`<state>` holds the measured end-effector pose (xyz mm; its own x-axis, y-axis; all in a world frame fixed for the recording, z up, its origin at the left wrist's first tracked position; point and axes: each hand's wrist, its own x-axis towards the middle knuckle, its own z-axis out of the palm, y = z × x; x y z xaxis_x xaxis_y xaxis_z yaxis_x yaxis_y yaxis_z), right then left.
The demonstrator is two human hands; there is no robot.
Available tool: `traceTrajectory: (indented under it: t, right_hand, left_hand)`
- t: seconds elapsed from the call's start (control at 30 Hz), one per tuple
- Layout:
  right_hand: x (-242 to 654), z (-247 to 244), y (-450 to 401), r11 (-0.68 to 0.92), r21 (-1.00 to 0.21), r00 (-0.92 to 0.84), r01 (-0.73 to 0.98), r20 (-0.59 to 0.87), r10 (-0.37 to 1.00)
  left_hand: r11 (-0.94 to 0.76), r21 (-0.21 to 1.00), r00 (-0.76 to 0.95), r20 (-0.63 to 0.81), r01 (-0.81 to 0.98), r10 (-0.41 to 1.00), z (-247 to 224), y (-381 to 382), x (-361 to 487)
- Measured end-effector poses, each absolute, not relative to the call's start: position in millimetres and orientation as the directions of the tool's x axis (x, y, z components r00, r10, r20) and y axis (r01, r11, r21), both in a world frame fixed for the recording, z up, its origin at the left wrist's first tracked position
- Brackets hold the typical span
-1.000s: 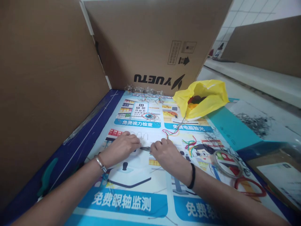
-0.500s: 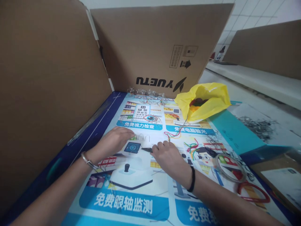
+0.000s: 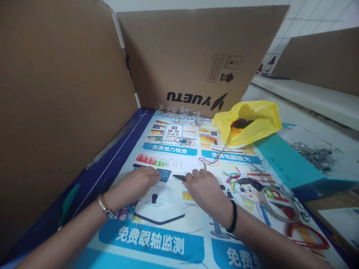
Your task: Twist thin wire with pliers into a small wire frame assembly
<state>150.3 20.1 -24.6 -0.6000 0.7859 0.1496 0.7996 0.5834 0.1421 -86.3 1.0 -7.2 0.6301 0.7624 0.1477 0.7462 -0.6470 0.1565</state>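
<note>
My left hand (image 3: pixel 138 183) is closed in a pinch over the printed sheet (image 3: pixel 193 209); whatever lies between its fingertips is too small to make out. Wrapped in my right hand (image 3: pixel 203 188) is a dark pointed tool (image 3: pixel 178 177), its tip aimed left toward my left fingers and its handle hidden by the palm. A gap separates the tip from the left hand. Just beyond the hands, thin bent wires (image 3: pixel 174 163) lie on the sheet. Red and green threads (image 3: pixel 209 162) run past my right knuckles toward a yellow bag (image 3: pixel 254 129).
Cardboard panels (image 3: pixel 193 56) stand at the back and left. A heap of clear, wiry bits (image 3: pixel 179 111) lies along the back panel. At right are a tape roll (image 3: pixel 260 198), a red-handled loop (image 3: pixel 308 244), cut threads (image 3: pixel 234 179) and a pile of dark wire pieces (image 3: pixel 316 155).
My left hand has drawn back toward me, away from the bent wires. The right hand keeps its grip on the tool in nearly the same place. The view has shifted slightly.
</note>
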Motion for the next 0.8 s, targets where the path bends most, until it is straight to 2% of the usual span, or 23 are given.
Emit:
traceTrajectory:
  t: [0.2, 0.37, 0.57, 0.7, 0.8]
  right_hand:
    - [146, -22, 20, 0.531, 0.142, -0.548, 0.835, 0.137, 0.825]
    - [146, -15, 21, 0.528, 0.132, -0.542, 0.839, 0.106, 0.834]
    - [169, 16, 28, 0.512, 0.163, -0.530, 0.844, 0.097, 0.843]
    - [193, 28, 24, 0.481, 0.197, -0.498, 0.855, 0.047, 0.866]
    - [205, 25, 15, 0.501, 0.208, -0.512, 0.840, 0.002, 0.859]
  left_hand:
    - [-0.564, -0.030, 0.565, 0.079, 0.825, 0.822, -10, 2, -73]
    - [-0.507, -0.065, 0.511, 0.118, 0.860, 0.852, -16, 5, -64]
    - [-0.506, -0.007, 0.502, 0.135, 0.863, 0.854, -10, 5, -67]
    - [-0.458, 0.113, 0.436, 0.173, 0.882, 0.883, 2, 3, -70]
    - [-0.440, 0.191, 0.426, 0.110, 0.878, 0.898, 11, 2, -64]
